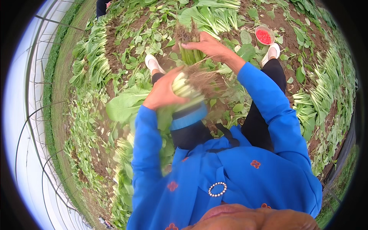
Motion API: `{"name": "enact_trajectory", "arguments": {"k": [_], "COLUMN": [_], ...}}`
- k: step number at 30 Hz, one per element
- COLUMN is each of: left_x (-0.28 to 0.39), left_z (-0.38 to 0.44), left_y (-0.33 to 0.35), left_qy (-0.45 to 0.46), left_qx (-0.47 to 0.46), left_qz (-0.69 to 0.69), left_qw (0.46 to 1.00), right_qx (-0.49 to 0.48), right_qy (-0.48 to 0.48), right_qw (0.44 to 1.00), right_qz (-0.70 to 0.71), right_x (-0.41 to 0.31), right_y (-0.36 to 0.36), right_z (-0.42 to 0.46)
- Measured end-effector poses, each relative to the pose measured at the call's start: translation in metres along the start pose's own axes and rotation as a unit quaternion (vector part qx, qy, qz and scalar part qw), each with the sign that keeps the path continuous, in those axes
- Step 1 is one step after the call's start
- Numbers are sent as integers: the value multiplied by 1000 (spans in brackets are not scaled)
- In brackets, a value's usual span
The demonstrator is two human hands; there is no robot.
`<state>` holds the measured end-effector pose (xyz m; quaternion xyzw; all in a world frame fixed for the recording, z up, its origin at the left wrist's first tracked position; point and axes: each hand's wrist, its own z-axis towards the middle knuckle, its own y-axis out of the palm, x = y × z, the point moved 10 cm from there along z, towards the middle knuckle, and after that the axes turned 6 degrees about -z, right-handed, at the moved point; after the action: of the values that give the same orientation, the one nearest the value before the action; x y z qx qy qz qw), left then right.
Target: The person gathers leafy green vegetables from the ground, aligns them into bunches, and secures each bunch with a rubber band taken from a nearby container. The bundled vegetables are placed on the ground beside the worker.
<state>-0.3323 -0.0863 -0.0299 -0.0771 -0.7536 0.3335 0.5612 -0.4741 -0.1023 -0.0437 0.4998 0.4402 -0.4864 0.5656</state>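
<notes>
My left hand (166, 90) is closed around a bunch of leafy greens (184, 90), whose pale stalks and brown roots point right; its broad leaves hang toward the lower left, and the bunch is motion-blurred. Just above, my right hand (210, 49) grips a second bunch of greens (189, 56) by its green stalks, with the soil-covered roots upward. The two bunches are close together; whether they touch I cannot tell. A small bowl of red strips or bands (263, 36) sits on the ground beyond my right foot.
Harvested greens lie in rows at the left (97, 54), right (322, 92) and top (218, 17). Loose leaves cover the brown soil. A blue-topped black stool or support (189, 116) is between my legs. Part of another person (101, 8) shows at the upper left, near greenhouse hoops.
</notes>
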Motion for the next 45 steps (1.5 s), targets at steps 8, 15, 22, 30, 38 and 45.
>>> {"name": "enact_trajectory", "arguments": {"k": [8,15,22,30,38,45], "left_x": [20,29,4,-2,-11,-34], "left_z": [-3,-10,-23,-31,-52,-121], "left_y": [3,0,-9,-18,-26,-47], "left_qy": [23,-2,-40,-15,-53,-238], "left_qx": [-4,5,21,24,27,115], "left_qz": [55,79,112,96,19,214], "left_qw": [998,997,993,995,998,940], "right_qx": [143,38,36,-136,-26,74], "right_qy": [-58,-59,30,-47,-29,-193], "right_qw": [981,989,999,884,966,784], "right_qz": [-117,-130,-23,-445,-256,-585], "right_x": [-26,-35,-52,-70,-57,-81], "right_y": [-67,45,101,99,85,54], "right_z": [8,9,4,11,17,-8]}}
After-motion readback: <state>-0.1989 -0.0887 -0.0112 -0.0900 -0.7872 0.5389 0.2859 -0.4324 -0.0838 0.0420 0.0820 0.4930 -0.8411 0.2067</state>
